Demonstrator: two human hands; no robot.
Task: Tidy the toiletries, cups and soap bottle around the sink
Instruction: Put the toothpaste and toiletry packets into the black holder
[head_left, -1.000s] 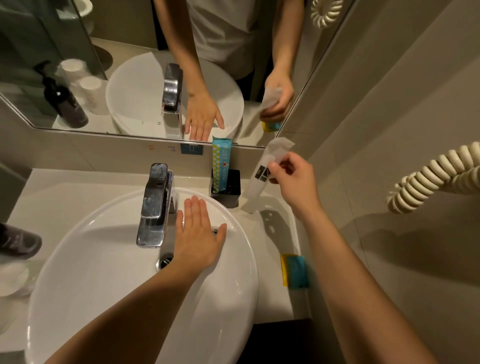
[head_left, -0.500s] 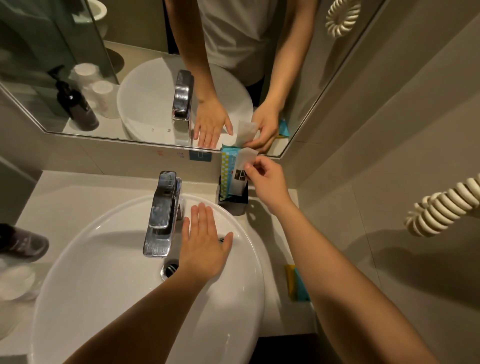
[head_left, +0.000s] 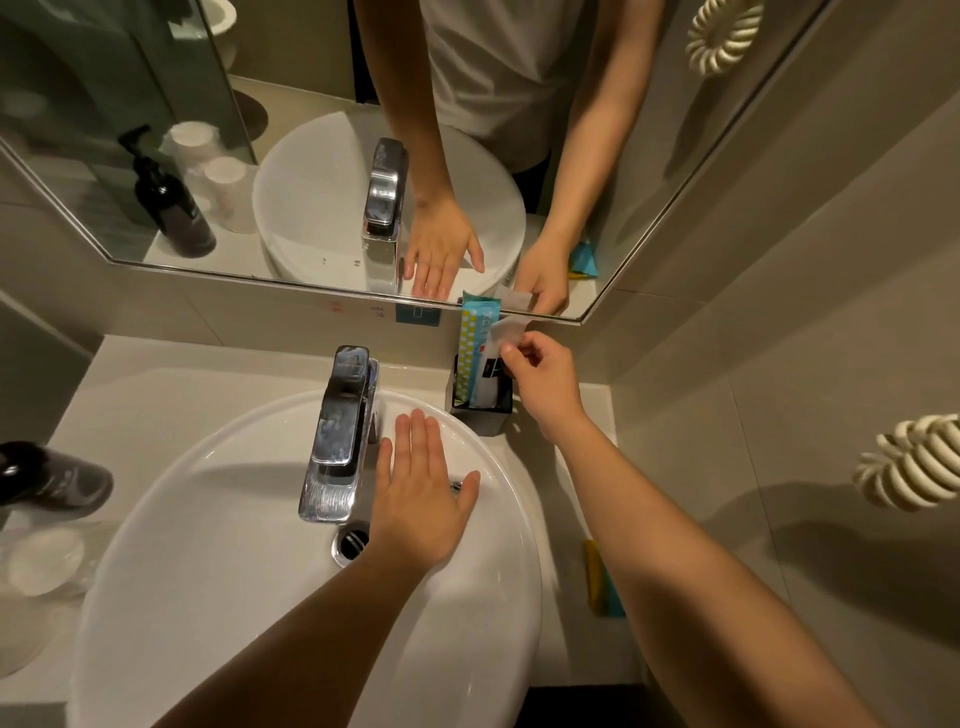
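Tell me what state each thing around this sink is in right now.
white packet, standing in the black holder, pinched by right hand
blue packet, upright in black holder
left hand, open, flat over the sink
tap, no water running
soap bottle, upright on the counter
yellow-blue packet, lying flat beside sink

Warm, dimmish overhead light. Soft arm shadows on basin (head_left: 208, 571), glare on faucet (head_left: 340, 415). Wide-angle bowing at edges; soap bottle (head_left: 57, 480) blurred far left.

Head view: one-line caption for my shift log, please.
Right hand pinches a white sachet standing in the black holder beside a teal packet; left hand flat over the sink.
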